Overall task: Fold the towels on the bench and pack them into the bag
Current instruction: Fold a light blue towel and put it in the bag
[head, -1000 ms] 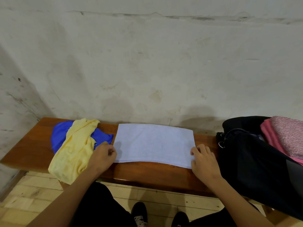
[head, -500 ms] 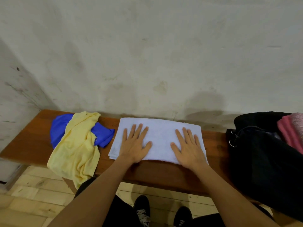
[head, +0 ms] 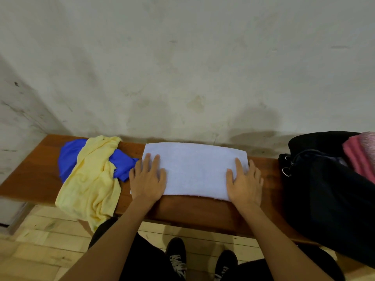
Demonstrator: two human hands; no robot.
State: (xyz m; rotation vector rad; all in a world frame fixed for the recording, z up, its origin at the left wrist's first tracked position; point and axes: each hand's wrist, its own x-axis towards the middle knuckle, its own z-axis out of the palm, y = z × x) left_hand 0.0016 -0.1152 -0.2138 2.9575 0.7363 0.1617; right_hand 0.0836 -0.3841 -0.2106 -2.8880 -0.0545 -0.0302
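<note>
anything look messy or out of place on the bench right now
Yes. The yellow towel lies crumpled over the blue towel at the left end of the bench, with one end hanging off the front edge. The white towel lies flat and square under the left hand and right hand.

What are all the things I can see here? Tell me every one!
white towel: 1, pale white, flat on the middle of the bench
yellow towel: 1, yellow, crumpled at the left, hanging over the front edge
blue towel: 1, blue, bunched under the yellow one
bench: 1, brown wood, against the wall
bag: 1, black, on the bench's right end
pink towels: pink, count unclear, in the bag's top
shoes: 2, black, on the floor
left hand: flat on the white towel's left end
right hand: flat on its right end
</note>
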